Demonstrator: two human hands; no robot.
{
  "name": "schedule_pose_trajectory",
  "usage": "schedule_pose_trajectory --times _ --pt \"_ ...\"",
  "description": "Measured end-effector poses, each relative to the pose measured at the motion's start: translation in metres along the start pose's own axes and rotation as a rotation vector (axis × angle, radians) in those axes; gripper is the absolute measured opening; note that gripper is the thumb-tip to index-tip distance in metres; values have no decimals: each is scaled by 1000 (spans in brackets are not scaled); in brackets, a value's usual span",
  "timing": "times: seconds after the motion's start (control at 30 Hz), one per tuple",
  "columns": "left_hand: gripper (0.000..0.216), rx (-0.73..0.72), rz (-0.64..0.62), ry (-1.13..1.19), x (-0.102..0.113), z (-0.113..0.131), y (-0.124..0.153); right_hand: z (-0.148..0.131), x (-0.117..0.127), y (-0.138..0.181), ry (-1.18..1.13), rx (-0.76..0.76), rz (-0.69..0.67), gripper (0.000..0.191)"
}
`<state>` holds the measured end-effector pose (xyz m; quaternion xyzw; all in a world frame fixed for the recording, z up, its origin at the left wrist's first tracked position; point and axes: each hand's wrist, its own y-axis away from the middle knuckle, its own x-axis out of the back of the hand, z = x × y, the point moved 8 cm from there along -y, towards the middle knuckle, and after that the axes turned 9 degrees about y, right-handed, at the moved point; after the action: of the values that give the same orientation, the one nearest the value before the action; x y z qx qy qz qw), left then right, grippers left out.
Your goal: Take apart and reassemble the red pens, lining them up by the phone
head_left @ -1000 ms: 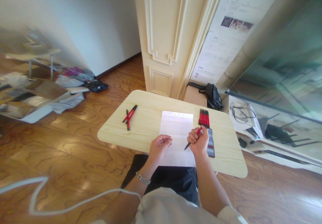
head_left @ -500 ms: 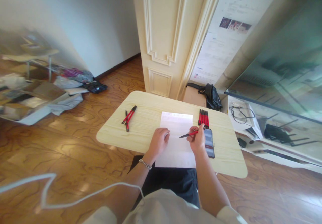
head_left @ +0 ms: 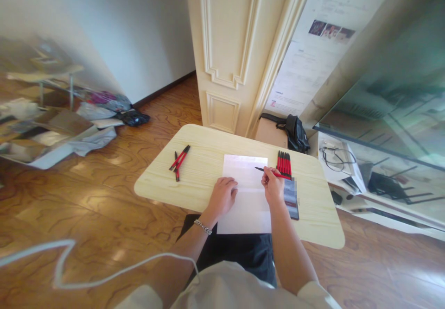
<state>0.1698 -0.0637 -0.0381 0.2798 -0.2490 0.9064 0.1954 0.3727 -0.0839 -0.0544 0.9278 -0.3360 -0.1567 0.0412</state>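
A white sheet of paper lies in the middle of a small light wooden table. My left hand rests on the sheet's left edge with its fingers curled down flat on it. My right hand pinches a red and black pen, with the dark tip over the upper right part of the sheet. A row of several red and black pens lies just right of the paper. A phone lies beside my right hand.
Three more red and black pens lie loose on the table's left side. A black bag sits on a box behind the table. Clothes and clutter cover the wooden floor at the left. A white cable crosses the foreground.
My right hand has turned the pen from pointing down to lying flat, and carried its tip up the sheet. My left hand has settled onto the paper's left edge.
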Motion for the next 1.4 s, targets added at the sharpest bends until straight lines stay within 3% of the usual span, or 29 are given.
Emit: schedule_pose_trajectory --times 0.2,0.4,0.67,0.8,0.97,1.17,1.4 --pt "22 28 -68 -55 2 2 4 11 -1 -26 195 -17 12 26" --pt "23 62 -132 -112 0 -4 1 26 -1 -37 308 109 112 22" --pt "38 -15 -160 -114 -34 3 -30 31 0 -40 324 87 78 22" --pt "45 -23 -175 -148 -44 -1 -36 28 4 -44 454 124 93 24" --pt "47 -29 -191 -155 -45 -4 -36 27 10 -47 619 154 189 23" --pt "48 -29 -198 -140 -46 -3 -36 28 4 -48 832 215 163 21" --pt "48 -4 -205 -133 -45 -4 -37 28 6 -49 826 203 171 23"
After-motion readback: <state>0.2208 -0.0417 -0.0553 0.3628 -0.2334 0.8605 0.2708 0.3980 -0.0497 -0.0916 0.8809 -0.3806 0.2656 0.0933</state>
